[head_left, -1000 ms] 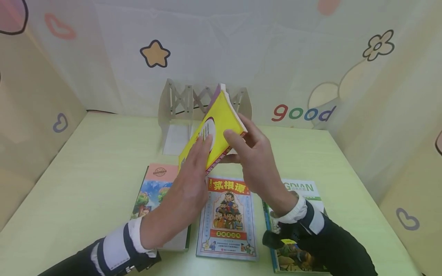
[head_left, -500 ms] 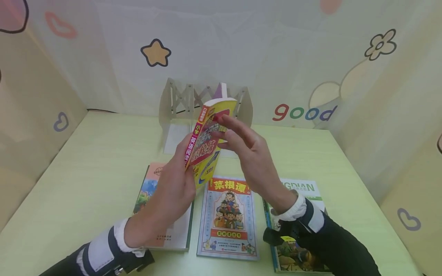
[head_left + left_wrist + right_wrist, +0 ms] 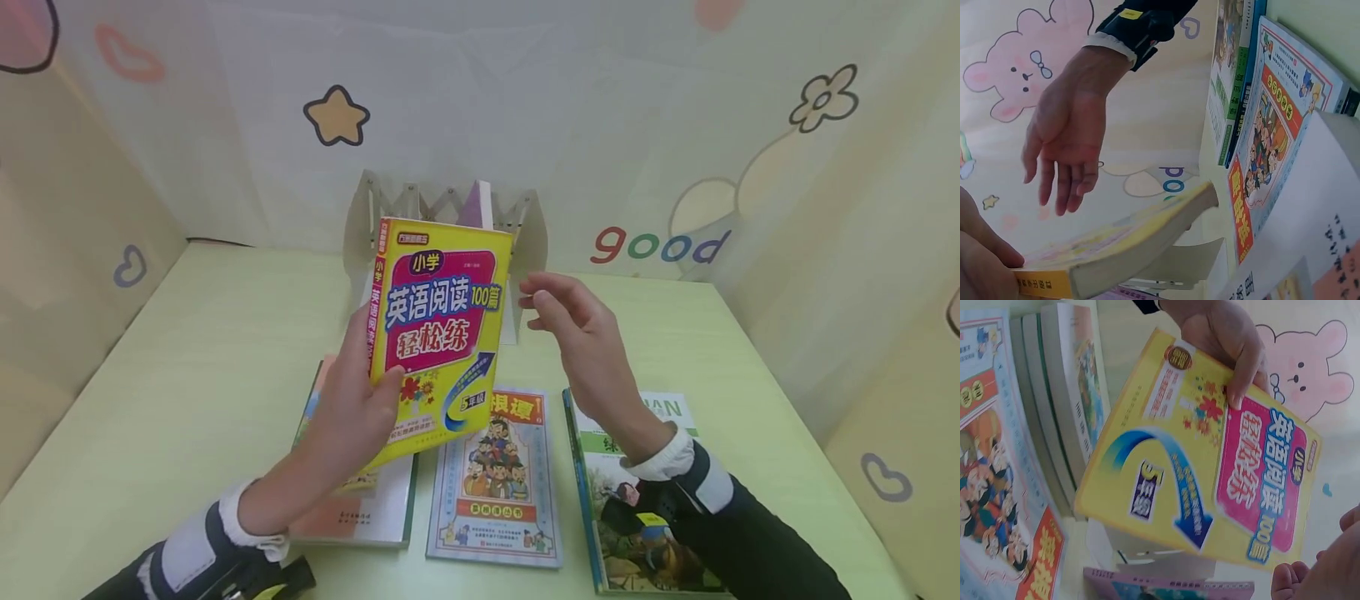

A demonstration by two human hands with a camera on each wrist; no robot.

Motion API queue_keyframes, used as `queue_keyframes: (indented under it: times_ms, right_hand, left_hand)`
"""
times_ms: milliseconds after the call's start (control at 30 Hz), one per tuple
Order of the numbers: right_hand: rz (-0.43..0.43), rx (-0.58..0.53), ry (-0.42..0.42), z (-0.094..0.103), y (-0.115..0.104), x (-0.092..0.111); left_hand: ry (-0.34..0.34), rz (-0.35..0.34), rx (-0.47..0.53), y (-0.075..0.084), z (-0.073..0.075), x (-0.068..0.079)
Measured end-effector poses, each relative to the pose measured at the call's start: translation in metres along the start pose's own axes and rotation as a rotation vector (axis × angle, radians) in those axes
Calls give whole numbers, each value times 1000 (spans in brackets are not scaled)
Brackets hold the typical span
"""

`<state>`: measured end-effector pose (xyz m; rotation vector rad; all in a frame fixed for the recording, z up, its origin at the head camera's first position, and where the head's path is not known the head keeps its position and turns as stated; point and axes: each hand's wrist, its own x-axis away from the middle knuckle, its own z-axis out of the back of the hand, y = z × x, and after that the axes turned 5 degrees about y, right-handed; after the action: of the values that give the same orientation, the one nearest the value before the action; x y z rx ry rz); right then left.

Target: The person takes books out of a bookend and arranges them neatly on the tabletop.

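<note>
A yellow book (image 3: 442,317) with a magenta title panel is held up over the table, its front cover toward the head camera. My left hand (image 3: 345,408) grips it by the spine side, thumb on the cover. Apart from the book, to its right, is my right hand (image 3: 588,358), holding nothing, its fingers loosely bent. In the right wrist view the left thumb presses the cover of the yellow book (image 3: 1191,456). Behind the book stands a metal folding book rack (image 3: 528,229), partly hidden, with a purple book (image 3: 476,206) in it.
Below the hands lie a pink-and-white book stack (image 3: 390,508) on the left, a blue-bordered comic-style book (image 3: 495,500) in the middle and a green-and-white book stack (image 3: 600,500) on the right. Printed curtains surround the pale table (image 3: 187,375).
The yellow book has turned from its back cover and edge to show its front. My right hand has let go of it and moved right; the left hand has kept hold.
</note>
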<state>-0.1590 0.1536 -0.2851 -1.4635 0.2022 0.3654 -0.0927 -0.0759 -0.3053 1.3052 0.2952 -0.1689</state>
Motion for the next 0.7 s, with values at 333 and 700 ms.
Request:
queue_keyframes:
  times_ms: [333, 700]
  right_hand:
    - [-111, 37, 10, 13, 16, 1]
    - [-428, -5, -123, 17, 28, 12]
  left_hand:
    - [-31, 169, 113, -7, 20, -5]
    - [-48, 443, 306, -21, 0, -6]
